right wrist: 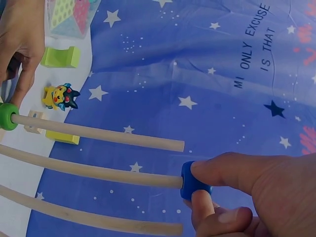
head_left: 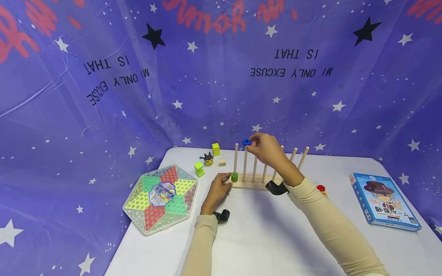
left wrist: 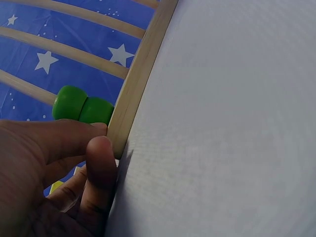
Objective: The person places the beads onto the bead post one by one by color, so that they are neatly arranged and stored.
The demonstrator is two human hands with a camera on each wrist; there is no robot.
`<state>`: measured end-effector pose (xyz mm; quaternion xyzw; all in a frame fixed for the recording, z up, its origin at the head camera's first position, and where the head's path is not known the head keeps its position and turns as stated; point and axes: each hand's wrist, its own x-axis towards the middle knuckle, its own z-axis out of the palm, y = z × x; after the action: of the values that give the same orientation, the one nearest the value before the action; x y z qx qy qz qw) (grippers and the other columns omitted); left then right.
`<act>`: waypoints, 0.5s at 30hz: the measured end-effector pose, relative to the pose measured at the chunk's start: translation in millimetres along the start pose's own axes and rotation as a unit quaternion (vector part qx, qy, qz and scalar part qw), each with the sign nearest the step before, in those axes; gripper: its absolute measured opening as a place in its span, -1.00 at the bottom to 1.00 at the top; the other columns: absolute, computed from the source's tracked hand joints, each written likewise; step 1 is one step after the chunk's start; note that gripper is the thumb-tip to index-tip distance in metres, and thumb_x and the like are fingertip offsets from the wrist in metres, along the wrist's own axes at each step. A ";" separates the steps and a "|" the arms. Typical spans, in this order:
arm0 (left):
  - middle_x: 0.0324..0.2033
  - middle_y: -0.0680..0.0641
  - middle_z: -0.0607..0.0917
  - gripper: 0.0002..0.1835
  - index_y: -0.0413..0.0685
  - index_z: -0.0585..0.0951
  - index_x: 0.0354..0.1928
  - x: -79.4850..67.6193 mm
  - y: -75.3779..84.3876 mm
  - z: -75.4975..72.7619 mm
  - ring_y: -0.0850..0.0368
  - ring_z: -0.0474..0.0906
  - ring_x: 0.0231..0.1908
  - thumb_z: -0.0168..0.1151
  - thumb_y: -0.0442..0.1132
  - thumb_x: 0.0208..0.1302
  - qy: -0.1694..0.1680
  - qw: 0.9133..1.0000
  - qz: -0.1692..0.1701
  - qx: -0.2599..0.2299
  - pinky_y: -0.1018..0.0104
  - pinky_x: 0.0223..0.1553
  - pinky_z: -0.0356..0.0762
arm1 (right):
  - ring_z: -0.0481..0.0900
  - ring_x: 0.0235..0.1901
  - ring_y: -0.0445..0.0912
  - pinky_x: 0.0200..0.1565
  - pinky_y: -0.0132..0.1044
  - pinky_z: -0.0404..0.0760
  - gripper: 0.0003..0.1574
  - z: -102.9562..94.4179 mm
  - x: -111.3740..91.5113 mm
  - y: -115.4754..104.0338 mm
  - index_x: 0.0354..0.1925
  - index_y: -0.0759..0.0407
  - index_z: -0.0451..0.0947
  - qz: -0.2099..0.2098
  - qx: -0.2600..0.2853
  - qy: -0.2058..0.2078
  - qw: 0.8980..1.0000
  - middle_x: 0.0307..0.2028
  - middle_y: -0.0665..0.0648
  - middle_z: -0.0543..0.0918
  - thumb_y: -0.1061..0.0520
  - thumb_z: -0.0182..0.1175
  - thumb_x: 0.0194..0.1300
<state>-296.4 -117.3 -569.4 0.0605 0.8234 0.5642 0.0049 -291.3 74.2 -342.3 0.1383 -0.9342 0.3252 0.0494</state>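
Note:
A wooden peg stand (head_left: pixel 250 185) with several upright pegs lies across the table. On its leftmost peg two green beads (left wrist: pixel 81 104) are stacked down at the base. My left hand (head_left: pixel 219 188) grips the left end of that base between thumb and fingers, right beside the green beads. Raised over the stand, my right hand (head_left: pixel 268 150) pinches a blue bead (right wrist: pixel 194 180) between thumb and fingers. In the right wrist view the bead sits right at the tip of the second peg (right wrist: pixel 98 169), overlapping its end.
Left of the stand lies a hexagonal Chinese checkers board (head_left: pixel 145 220). Behind are green blocks (head_left: pixel 199 169), a small yellow-and-black figure (head_left: pixel 208 158) and a small wooden piece (head_left: pixel 222 163). A red bead (head_left: pixel 321 188) lies to the right, near a blue game box (head_left: pixel 386 203). A purple star-print cloth (head_left: pixel 221 88) hangs behind.

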 end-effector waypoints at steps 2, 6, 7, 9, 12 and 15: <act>0.10 -0.06 0.45 -0.50 -0.10 0.46 0.27 -0.8 -0.2 0.1 0.23 0.46 -0.59 0.21 -0.37 0.27 0.000 1.000 -0.003 0.001 0.40 -0.60 0.52 | 0.45 -0.59 -0.10 -0.58 -0.28 0.38 -0.62 1.7 0.8 0.5 -0.04 0.20 0.55 -0.001 -0.003 0.005 1.000 -0.43 0.02 0.62 0.01 0.26 0.25; 0.10 -0.06 0.44 -0.50 -0.10 0.46 0.27 -2.3 -0.4 0.8 0.23 0.47 -0.59 0.21 -0.37 0.27 -0.001 1.000 -0.009 0.000 0.39 -0.59 0.54 | 0.46 -0.59 -0.11 -0.58 -0.27 0.39 -0.58 3.6 1.5 2.4 -0.01 0.23 0.54 0.002 -0.008 0.004 1.000 -0.45 0.03 0.61 0.01 0.25 0.25; 0.10 -0.07 0.44 -0.50 -0.10 0.46 0.27 -2.6 -0.2 0.9 0.23 0.47 -0.59 0.21 -0.38 0.27 -0.001 1.000 -0.010 -0.001 0.38 -0.59 0.54 | 0.46 -0.59 -0.11 -0.57 -0.27 0.40 -0.55 3.8 1.3 2.9 0.02 0.23 0.54 0.003 -0.009 0.004 1.000 -0.45 0.03 0.61 0.01 0.26 0.24; 0.11 -0.06 0.44 -0.50 -0.10 0.46 0.27 -2.9 -0.2 1.2 0.23 0.46 -0.59 0.21 -0.38 0.28 -0.002 1.000 -0.010 -0.003 0.37 -0.59 0.55 | 0.47 -0.59 -0.11 -0.55 -0.26 0.43 -0.49 3.3 0.0 4.0 0.07 0.22 0.52 0.007 -0.010 0.003 1.000 -0.46 0.02 0.60 -0.03 0.26 0.24; 0.11 -0.06 0.43 -0.50 -0.08 0.46 0.27 -1.8 -0.2 0.9 0.23 0.46 -0.60 0.20 -0.38 0.28 -0.003 1.000 -0.009 -0.005 0.36 -0.59 0.55 | 0.46 -0.60 -0.09 -0.52 -0.23 0.46 -0.42 -1.1 -5.4 5.8 0.14 0.17 0.48 0.010 -0.002 0.007 1.000 -0.43 0.02 0.60 -0.08 0.26 0.25; 0.12 -0.07 0.43 -0.49 -0.08 0.45 0.28 0.4 0.7 -1.8 0.23 0.47 -0.60 0.20 -0.37 0.28 -0.003 1.000 -0.007 -0.002 0.36 -0.59 0.54 | 0.46 -0.55 -0.06 -0.49 -0.21 0.46 -0.45 -10.9 -16.6 8.5 0.14 0.10 0.47 0.004 0.015 0.023 1.000 -0.36 0.02 0.58 -0.10 0.24 0.27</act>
<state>-296.8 -118.7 -568.1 0.0560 0.8229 0.5654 0.0114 -277.8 91.1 -341.8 0.1275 -0.9283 0.3428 0.0673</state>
